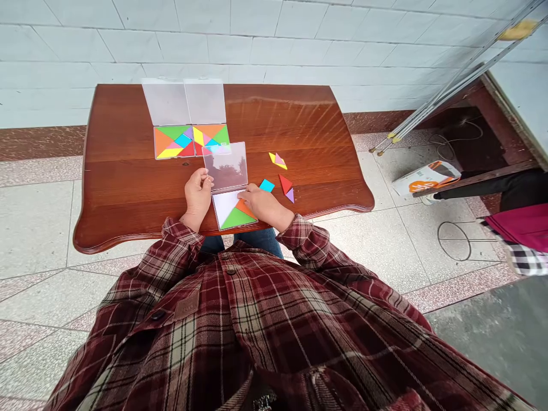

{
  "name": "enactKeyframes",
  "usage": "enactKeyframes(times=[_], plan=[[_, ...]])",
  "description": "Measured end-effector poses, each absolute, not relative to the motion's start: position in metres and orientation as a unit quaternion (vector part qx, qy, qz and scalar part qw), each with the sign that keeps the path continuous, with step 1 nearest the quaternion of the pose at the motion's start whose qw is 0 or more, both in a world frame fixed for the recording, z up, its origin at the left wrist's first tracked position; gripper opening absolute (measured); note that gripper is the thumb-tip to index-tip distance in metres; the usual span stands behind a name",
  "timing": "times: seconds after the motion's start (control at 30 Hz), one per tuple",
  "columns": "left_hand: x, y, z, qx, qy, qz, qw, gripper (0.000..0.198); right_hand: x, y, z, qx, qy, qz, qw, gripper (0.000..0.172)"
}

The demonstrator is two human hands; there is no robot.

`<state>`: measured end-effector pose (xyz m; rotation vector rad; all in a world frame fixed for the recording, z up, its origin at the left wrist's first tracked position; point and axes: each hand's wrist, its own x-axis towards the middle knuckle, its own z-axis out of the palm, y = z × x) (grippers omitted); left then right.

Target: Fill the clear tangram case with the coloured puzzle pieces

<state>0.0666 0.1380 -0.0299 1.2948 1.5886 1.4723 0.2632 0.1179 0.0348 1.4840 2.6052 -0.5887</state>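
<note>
In front of me lies an open tangram case (pixel 225 204), its clear lid (pixel 229 168) standing up at the back. My left hand (pixel 198 194) is closed with the fingertips at the lid's left edge. My right hand (pixel 266 204) reaches over the case, its fingers stretched out and resting on an orange triangle (pixel 246 210), which they partly cover. A green triangle (pixel 236 218) lies in the front of the case. Right of the case are loose pieces: a blue square (pixel 267 185), a red triangle (pixel 285 183), a purple triangle (pixel 290 195), a pink triangle (pixel 279 160) and a yellow parallelogram (pixel 274 159).
Two filled tangram cases, a left one (pixel 171 141) and a right one (pixel 214 136), stand open behind on the wooden table (pixel 124 188). A tiled wall (pixel 257 45) runs along the back. To the right are crutches (pixel 428 105), a white-orange box (pixel 428 178) and part of another person (pixel 514 200).
</note>
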Motion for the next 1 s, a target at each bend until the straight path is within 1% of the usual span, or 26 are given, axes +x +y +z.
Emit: enactKeyframes(times=[0.17, 0.27, 0.37, 0.47, 0.6, 0.7, 0.8, 0.87, 1.0], plan=[[0.066, 0.137, -0.028, 0.492, 0.598, 0.557, 0.3, 0.021, 0.265, 0.112, 0.034, 0.484, 0.851, -0.204, 0.015, 0.033], [0.065, 0.137, -0.028, 0.495, 0.6, 0.552, 0.3, 0.021, 0.274, 0.115, 0.038, 0.496, 0.841, -0.212, -0.034, 0.034], [0.065, 0.137, -0.027, 0.493, 0.602, 0.55, 0.303, 0.021, 0.293, 0.124, 0.043, 0.551, 0.809, -0.189, -0.085, 0.033], [0.066, 0.137, -0.025, 0.485, 0.601, 0.555, 0.309, 0.021, 0.309, 0.133, 0.043, 0.619, 0.766, -0.159, -0.071, 0.031], [0.067, 0.137, -0.024, 0.473, 0.604, 0.557, 0.318, 0.021, 0.313, 0.138, 0.038, 0.647, 0.745, -0.16, -0.013, 0.042], [0.067, 0.137, -0.023, 0.475, 0.606, 0.552, 0.32, 0.021, 0.308, 0.137, 0.033, 0.653, 0.739, -0.163, -0.004, 0.044], [0.067, 0.136, -0.023, 0.478, 0.605, 0.551, 0.318, 0.021, 0.309, 0.137, 0.03, 0.646, 0.743, -0.172, -0.021, 0.043], [0.067, 0.136, -0.023, 0.479, 0.604, 0.552, 0.318, 0.021, 0.317, 0.139, 0.029, 0.643, 0.745, -0.174, -0.047, 0.042], [0.066, 0.136, -0.023, 0.483, 0.604, 0.551, 0.314, 0.021, 0.345, 0.156, 0.033, 0.672, 0.72, -0.147, -0.092, 0.036]])
